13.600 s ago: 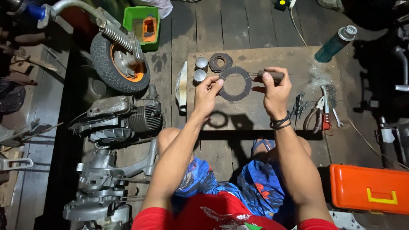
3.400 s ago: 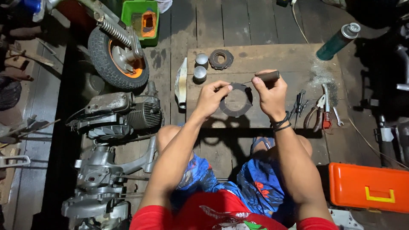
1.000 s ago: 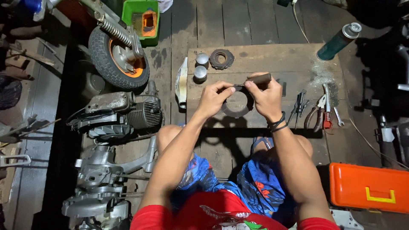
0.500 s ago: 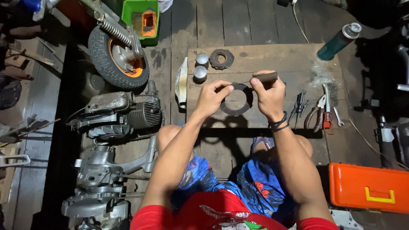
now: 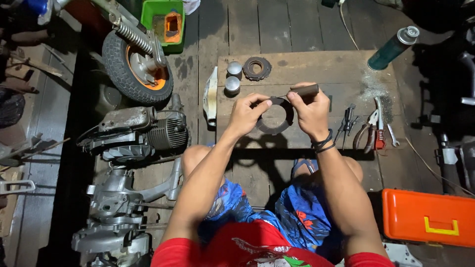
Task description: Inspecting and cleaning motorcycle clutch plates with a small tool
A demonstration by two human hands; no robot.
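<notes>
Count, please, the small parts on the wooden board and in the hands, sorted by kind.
Flat dark ring, held up by the left hand: 1
Toothed ring lying on the wooden board: 1
Round metal caps: 2
Brown-handled tool in the right hand: 1
Total: 5

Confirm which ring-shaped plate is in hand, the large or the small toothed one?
The large dark ring, gripped by the left hand; the small toothed ring lies on the board.
</notes>
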